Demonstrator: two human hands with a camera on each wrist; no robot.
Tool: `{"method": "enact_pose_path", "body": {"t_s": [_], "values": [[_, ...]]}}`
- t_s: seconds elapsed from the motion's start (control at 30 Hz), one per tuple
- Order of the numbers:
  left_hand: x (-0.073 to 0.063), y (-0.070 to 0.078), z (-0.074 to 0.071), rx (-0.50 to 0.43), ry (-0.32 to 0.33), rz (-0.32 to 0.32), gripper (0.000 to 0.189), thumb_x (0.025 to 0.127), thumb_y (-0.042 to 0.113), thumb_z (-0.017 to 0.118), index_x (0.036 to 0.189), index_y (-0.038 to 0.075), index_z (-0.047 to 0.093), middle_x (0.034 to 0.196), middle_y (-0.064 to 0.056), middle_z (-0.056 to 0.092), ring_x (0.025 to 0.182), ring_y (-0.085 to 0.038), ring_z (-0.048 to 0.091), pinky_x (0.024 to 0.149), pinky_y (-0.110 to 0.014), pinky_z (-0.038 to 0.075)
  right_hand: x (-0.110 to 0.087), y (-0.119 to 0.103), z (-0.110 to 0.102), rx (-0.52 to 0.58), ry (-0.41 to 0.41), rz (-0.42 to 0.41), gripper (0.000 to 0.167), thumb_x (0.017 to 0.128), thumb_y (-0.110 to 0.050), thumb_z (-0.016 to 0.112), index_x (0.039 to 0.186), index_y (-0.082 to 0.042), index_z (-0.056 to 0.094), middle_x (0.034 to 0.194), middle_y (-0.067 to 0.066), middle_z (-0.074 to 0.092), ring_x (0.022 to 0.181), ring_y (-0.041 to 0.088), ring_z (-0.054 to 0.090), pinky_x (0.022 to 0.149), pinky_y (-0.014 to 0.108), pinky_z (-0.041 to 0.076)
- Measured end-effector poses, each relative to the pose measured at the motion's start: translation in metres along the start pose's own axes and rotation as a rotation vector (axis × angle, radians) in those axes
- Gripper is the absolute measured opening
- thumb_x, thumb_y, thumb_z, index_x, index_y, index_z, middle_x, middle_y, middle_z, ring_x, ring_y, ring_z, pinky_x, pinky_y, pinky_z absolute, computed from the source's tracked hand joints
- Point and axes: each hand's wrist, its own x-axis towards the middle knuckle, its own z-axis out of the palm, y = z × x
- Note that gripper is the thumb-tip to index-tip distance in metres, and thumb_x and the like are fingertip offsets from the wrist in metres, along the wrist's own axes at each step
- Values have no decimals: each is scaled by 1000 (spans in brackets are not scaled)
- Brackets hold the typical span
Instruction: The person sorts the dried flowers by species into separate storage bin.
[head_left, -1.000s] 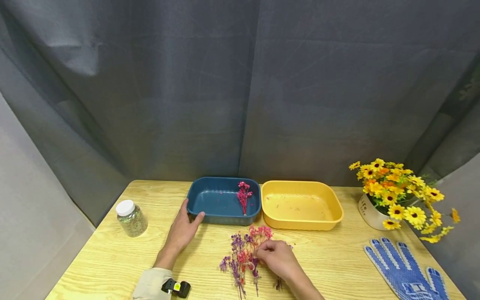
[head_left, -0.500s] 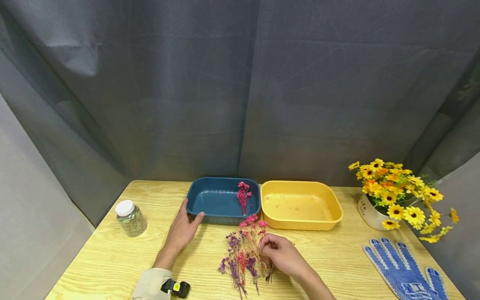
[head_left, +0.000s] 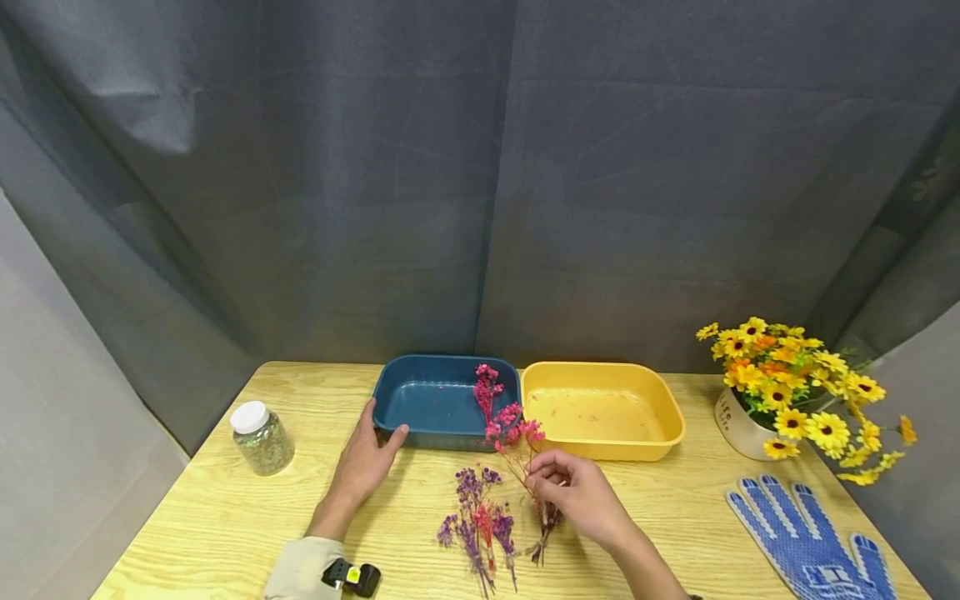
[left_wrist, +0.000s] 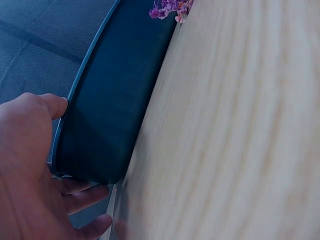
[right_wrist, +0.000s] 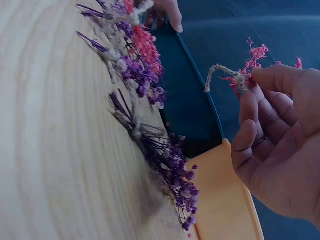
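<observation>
My right hand pinches a bunch of pink dried flowers between thumb and index finger. Twine hangs from the tied stems in the right wrist view. The blooms stand in front of the blue bin's right end. My left hand rests at the left front corner of the blue bin, thumb at the rim and fingers spread along its end. Another bunch of pink dried flowers leans inside that bin. Purple dried flowers and a red bunch lie on the table; another purple bunch lies below the right hand.
Right of the blue bin stands a yellow bin with small bits inside. A white-lidded jar is at left. On the right are potted yellow flowers and a blue glove. A grey curtain hangs behind the table.
My right hand has lifted the pink flowers away from the pile, bringing the blooms up in front of the blue bin. The left hand has stayed at the bin's corner.
</observation>
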Motion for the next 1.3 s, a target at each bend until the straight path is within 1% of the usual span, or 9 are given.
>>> {"method": "enact_pose_path", "body": {"t_s": [0.17, 0.3, 0.5, 0.7, 0.83, 1.0, 1.1, 1.23, 1.3], "values": [[0, 1, 0, -3, 8, 3, 87, 94, 58, 50, 157, 14, 9, 160, -18, 21, 143, -40, 30, 112, -58, 29, 9, 1, -4, -12, 16, -22, 21, 87, -16, 71, 103, -4, 66, 88, 7, 67, 75, 13, 59, 63, 24, 50], [0, 0, 1, 4, 6, 3, 86, 94, 56, 50, 157, 14, 8, 160, -19, 21, 143, -40, 30, 112, -58, 29, 19, 0, -6, 15, 25, -31, 22, 89, -14, 69, 107, -3, 65, 90, 8, 67, 76, 15, 59, 65, 26, 50], [-4, -5, 2, -1, 7, -3, 87, 94, 58, 50, 157, 14, 8, 160, -19, 21, 143, -41, 30, 112, -58, 29, 38, 1, -5, 43, 68, -20, 19, 91, -10, 65, 110, -8, 65, 91, 9, 69, 74, 15, 59, 61, 24, 46], [-3, -3, 2, -19, 13, 7, 86, 94, 57, 50, 157, 14, 9, 159, -20, 21, 143, -42, 30, 112, -58, 29, 55, 3, -3, 61, 101, -21, 19, 92, -9, 63, 111, -7, 65, 95, 13, 70, 73, 14, 59, 59, 26, 46], [0, -3, 4, -19, 10, 5, 86, 94, 58, 50, 157, 15, 9, 159, -18, 22, 142, -40, 32, 112, -58, 30, 65, 1, 1, 20, 119, -40, 17, 91, -11, 64, 109, -9, 66, 91, 9, 69, 72, 14, 62, 62, 27, 49], [1, -5, 4, -22, 16, 8, 89, 93, 60, 50, 157, 15, 10, 159, -18, 24, 142, -39, 34, 112, -57, 30, 78, -4, 5, -67, 133, -65, 15, 91, -12, 64, 106, -10, 67, 87, 3, 68, 70, 18, 61, 57, 28, 46], [1, -5, 4, -17, 21, 14, 92, 91, 65, 48, 157, 14, 10, 159, -18, 25, 141, -39, 34, 112, -57, 30, 88, -6, 6, -108, 134, -66, 15, 91, -14, 65, 105, -9, 67, 87, 2, 68, 71, 16, 61, 58, 27, 46], [1, -5, 3, -15, 18, 15, 97, 88, 72, 45, 157, 14, 10, 159, -19, 24, 142, -40, 32, 112, -57, 29, 102, -7, 8, -134, 136, -64, 14, 91, -13, 65, 104, -8, 67, 86, 1, 68, 71, 15, 62, 63, 27, 49], [1, -5, 3, -15, 19, 14, 98, 88, 73, 44, 157, 13, 9, 159, -19, 24, 142, -40, 32, 112, -57, 29, 109, -8, 10, -138, 135, -60, 14, 91, -12, 65, 104, -8, 67, 86, 2, 68, 70, 16, 60, 62, 27, 49]]}}
